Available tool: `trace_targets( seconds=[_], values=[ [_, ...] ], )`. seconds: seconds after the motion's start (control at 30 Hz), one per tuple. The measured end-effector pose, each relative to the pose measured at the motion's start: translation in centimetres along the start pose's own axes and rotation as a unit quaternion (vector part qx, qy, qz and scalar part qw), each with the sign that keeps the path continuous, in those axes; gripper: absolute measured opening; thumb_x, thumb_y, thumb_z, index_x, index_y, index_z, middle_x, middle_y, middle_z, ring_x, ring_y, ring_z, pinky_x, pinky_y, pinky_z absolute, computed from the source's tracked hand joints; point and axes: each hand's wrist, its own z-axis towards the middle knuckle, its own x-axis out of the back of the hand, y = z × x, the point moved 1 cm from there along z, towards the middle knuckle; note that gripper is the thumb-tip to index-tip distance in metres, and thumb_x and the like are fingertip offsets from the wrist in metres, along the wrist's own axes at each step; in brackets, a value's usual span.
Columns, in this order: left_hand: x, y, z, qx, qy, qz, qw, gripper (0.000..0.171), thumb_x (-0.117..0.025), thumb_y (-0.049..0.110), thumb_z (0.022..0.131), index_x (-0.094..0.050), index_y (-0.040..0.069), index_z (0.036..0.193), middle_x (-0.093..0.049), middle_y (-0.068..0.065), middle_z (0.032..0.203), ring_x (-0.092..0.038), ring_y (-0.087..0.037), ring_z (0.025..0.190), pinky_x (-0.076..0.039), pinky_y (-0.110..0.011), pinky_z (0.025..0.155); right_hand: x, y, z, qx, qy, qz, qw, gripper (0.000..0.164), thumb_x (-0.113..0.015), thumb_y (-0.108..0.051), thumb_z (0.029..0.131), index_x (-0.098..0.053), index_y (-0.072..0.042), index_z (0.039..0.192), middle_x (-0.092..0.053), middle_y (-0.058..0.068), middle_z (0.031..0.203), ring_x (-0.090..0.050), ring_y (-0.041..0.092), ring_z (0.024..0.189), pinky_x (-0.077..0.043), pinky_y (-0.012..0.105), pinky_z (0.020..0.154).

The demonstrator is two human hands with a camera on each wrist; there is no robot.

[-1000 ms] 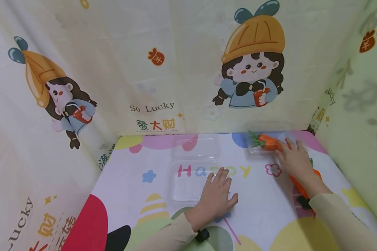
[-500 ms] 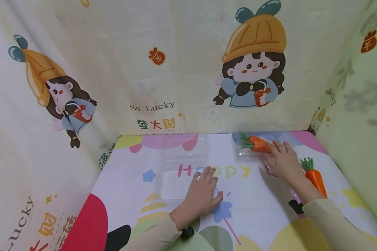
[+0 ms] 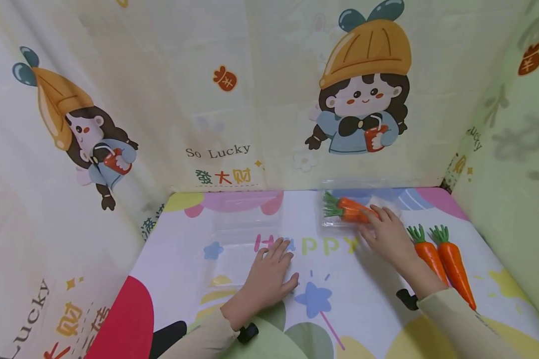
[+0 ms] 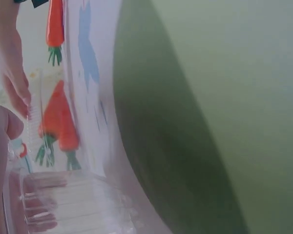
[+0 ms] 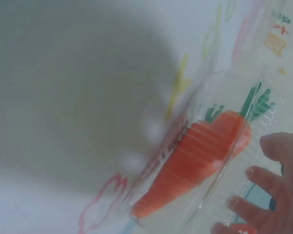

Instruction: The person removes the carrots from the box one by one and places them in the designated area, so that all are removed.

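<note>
Leftward since the earlier frame: left hand (image 3: 266,275), right hand (image 3: 390,240), a clear box (image 3: 246,230) with barely visible edges, and a second ribbed plastic box (image 3: 341,225). Both hands, fingers extended, touch their boxes ungripped. Upper right, fingertips partly hide boxed carrots (image 3: 349,215); lower right, the sleeved arm overlaps loose, glossy carrots (image 3: 452,262).

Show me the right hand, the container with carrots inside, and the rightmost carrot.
right hand (image 3: 391,241): head view, back of the hand
container with carrots (image 3: 342,226): head view, near wall
rightmost carrot (image 3: 456,270): head view, middle of the root
</note>
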Motion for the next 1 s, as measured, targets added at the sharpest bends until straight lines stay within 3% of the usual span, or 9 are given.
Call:
trace_targets(
  seconds=[0.3, 0.57, 0.7, 0.9, 1.0],
  values=[
    [0.3, -2.9, -1.5, -0.009, 0.026, -0.006, 0.9996, 0.049, -0.052, 0.046, 0.100, -0.064, 0.011, 0.133, -0.046, -0.011, 0.159, -0.037, -0.027, 0.152, -0.041, -0.052, 0.110, -0.8, -3.0, 0.3, -0.024, -0.003, 0.008, 1.000, 0.053, -0.066, -0.028, 0.098, -0.055, -0.007, 0.145, -0.045, 0.030, 0.151, -0.034, 0.058, 0.141, -0.028, 0.074, 0.114],
    [0.4, -5.9, -2.4, -0.025, 0.031, -0.004, 0.9992, 0.047, -0.057, 0.045, 0.099, -0.064, 0.011, 0.132, -0.049, -0.010, 0.157, -0.038, -0.027, 0.151, -0.046, -0.052, 0.106, -1.6, -5.5, 0.2, 0.002, 0.044, 0.010, 0.999, 0.049, -0.067, -0.025, 0.094, -0.061, -0.008, 0.139, -0.054, 0.029, 0.142, -0.047, 0.056, 0.131, -0.040, 0.072, 0.106],
    [0.5, -7.1, -2.8, -0.026, 0.025, -0.001, 0.9993, 0.049, -0.057, 0.045, 0.098, -0.064, 0.010, 0.133, -0.047, -0.010, 0.159, -0.037, -0.028, 0.152, -0.046, -0.054, 0.106, -1.8, -6.3, 0.1, 0.002, 0.042, 0.015, 0.999, 0.048, -0.067, -0.026, 0.093, -0.063, -0.009, 0.138, -0.054, 0.029, 0.142, -0.047, 0.055, 0.131, -0.040, 0.071, 0.105],
    [1.1, -7.2, -2.8, -0.003, -0.006, -0.010, 0.9999, 0.057, -0.056, 0.049, 0.098, -0.062, 0.009, 0.139, -0.045, -0.012, 0.161, -0.033, -0.031, 0.154, -0.038, -0.058, 0.113, -1.9, -6.3, 0.2, 0.000, 0.025, 0.020, 0.999, 0.050, -0.067, -0.027, 0.095, -0.062, -0.010, 0.141, -0.051, 0.028, 0.145, -0.044, 0.054, 0.135, -0.037, 0.071, 0.109],
    [1.7, -6.2, -2.2, 0.013, -0.018, -0.021, 0.9995, 0.062, -0.056, 0.053, 0.098, -0.060, 0.009, 0.140, -0.045, -0.014, 0.159, -0.030, -0.032, 0.155, -0.030, -0.062, 0.119, -1.6, -5.7, 0.2, 0.008, 0.049, 0.062, 0.997, 0.049, -0.069, -0.023, 0.094, -0.062, -0.009, 0.140, -0.050, 0.027, 0.146, -0.044, 0.053, 0.135, -0.036, 0.071, 0.109]
  ],
)
